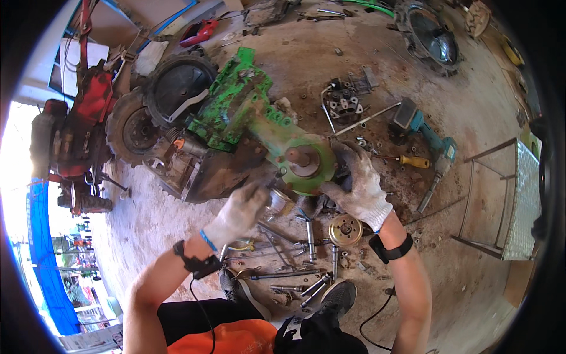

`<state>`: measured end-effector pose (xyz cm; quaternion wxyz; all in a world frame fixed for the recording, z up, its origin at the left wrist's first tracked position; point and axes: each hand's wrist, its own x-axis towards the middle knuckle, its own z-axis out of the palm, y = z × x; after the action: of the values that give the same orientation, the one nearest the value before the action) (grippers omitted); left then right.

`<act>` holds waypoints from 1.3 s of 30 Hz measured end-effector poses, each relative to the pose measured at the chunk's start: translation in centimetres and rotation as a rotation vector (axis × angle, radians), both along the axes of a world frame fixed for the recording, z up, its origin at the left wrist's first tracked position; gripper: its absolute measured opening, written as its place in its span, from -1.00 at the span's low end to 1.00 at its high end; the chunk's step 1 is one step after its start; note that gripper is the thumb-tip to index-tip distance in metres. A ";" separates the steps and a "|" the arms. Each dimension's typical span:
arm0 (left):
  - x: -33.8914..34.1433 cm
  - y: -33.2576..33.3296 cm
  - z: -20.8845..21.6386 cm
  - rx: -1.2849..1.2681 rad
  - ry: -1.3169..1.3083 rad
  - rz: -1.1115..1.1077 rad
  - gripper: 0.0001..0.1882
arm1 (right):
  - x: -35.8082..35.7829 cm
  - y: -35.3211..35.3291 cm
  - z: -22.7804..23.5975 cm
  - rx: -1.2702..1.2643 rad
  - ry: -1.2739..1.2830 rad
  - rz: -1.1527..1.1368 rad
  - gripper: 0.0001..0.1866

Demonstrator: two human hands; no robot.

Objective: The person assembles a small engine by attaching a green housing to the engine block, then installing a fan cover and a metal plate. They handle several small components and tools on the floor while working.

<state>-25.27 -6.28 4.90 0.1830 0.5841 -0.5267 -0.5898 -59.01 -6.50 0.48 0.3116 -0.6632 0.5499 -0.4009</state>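
Observation:
In front of me is a green axle housing (265, 131) with a round flange (308, 186) and a rusty shaft stub (299, 159) at its centre. My right hand (359, 189), in a white glove with dirty fingers, grips the flange's right edge, its thumb low and its fingers higher. To the left of the flange is my gloved left hand (239, 215), its fingers drawn together and slightly blurred. Whatever they pinch is too small to make out. A metal cylindrical part (278, 202) sits just beside those fingers.
Sockets and bars (311, 239) and a brass-coloured disc (345, 230) lie near my shoes. On the right are a cordless impact wrench (425, 133), a yellow-handled screwdriver (414, 161) and a metal stool (513, 197). Wheels (180, 88) and red machinery (76, 130) stand left.

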 end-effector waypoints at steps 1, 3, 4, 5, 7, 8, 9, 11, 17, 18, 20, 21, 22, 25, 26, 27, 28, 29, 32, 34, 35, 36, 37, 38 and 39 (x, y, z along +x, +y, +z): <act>0.1 -1.5 0.7 0.020 -0.113 -0.034 -0.67 | 0.8 -0.4 0.4 -0.025 0.028 -0.003 -0.07; -0.5 -2.8 1.1 0.003 -0.064 0.016 -0.60 | 1.9 -0.9 1.1 -0.128 0.072 0.012 0.02; -0.7 -3.3 1.2 0.004 -0.034 0.036 -0.57 | 2.3 -1.2 1.3 -0.061 0.095 0.011 0.01; -0.4 -3.8 1.3 0.059 0.022 0.025 -0.56 | 2.8 -1.6 1.4 -0.082 0.117 0.020 0.00; 0.2 -4.4 1.3 0.034 -0.057 -0.037 -0.58 | 3.5 -2.0 1.4 -0.106 0.163 0.035 -0.02; 0.6 -4.9 1.4 0.031 -0.121 -0.056 -0.58 | 3.9 -2.3 1.3 -0.110 0.187 0.036 -0.03; 0.9 -5.6 1.5 0.048 -0.162 -0.099 -0.57 | 4.2 -2.6 1.3 -0.103 0.217 0.031 -0.04; 1.4 -7.2 2.2 0.110 -0.288 -0.161 -0.54 | 4.7 -3.3 1.3 -0.160 0.249 0.039 -0.01; 1.1 -11.9 4.6 0.037 -0.549 -0.519 -0.40 | 4.6 -4.7 1.7 -0.106 0.280 0.130 -0.13; 1.1 -11.9 4.5 0.113 -0.567 -0.512 -0.38 | 4.7 -4.7 1.7 -0.130 0.270 0.138 -0.14; 1.1 -11.0 3.5 -0.022 -0.468 -0.472 -0.37 | 5.0 -4.9 1.5 -0.155 0.277 0.125 -0.17; 1.1 -10.2 2.8 -0.040 -0.487 -0.460 -0.36 | 5.2 -4.9 1.3 -0.180 0.276 0.118 -0.19; 1.2 -9.5 2.2 -0.087 -0.423 -0.409 -0.38 | 5.4 -5.0 1.1 -0.201 0.291 0.093 -0.19; 2.2 -10.0 1.4 0.061 -0.356 -0.422 -0.44 | 6.1 -5.3 0.6 -0.216 0.300 0.068 -0.23; 2.5 -10.4 1.3 0.135 -0.352 -0.420 -0.44 | 6.2 -5.4 0.5 -0.235 0.297 0.067 -0.24; 2.6 -10.9 1.3 0.211 -0.348 -0.418 -0.44 | 6.2 -5.5 0.5 -0.249 0.288 0.065 -0.25; 2.6 -11.3 1.4 0.239 -0.304 -0.423 -0.45 | 6.3 -5.5 0.5 -0.252 0.269 0.061 -0.26; 2.6 -11.6 1.5 0.266 -0.260 -0.428 -0.46 | 6.4 -5.5 0.5 -0.271 0.286 0.060 -0.27; 2.0 -11.1 1.6 0.238 -0.133 -0.387 -0.45 | 6.5 -5.6 0.5 -0.286 0.300 0.017 -0.30; 1.5 -9.0 1.4 0.267 -0.143 -0.257 -0.44 | 6.7 -5.7 0.4 -0.283 0.287 0.010 -0.32; 0.9 -7.2 1.1 0.313 -0.194 -0.148 -0.44 | 6.8 -5.7 0.3 -0.292 0.302 0.001 -0.32; -0.1 -5.3 0.5 0.326 -0.205 -0.045 -0.44 | 6.9 -5.8 0.2 -0.303 0.310 -0.002 -0.33; -1.3 -3.3 -0.1 0.383 -0.049 0.093 -0.43 | 6.9 -5.7 0.1 -0.312 0.319 -0.007 -0.33; -2.4 -2.1 -1.0 0.447 0.081 0.191 -0.46 | 6.9 -5.6 0.1 -0.292 0.321 -0.009 -0.34; -3.5 -1.2 -1.7 0.491 0.052 0.291 -0.49 | 6.9 -5.6 0.0 -0.279 0.325 -0.018 -0.34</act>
<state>-28.74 -7.44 3.18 0.1326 0.6650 -0.2738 -0.6820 -52.06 -12.14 0.50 0.1205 -0.7508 0.5381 -0.3636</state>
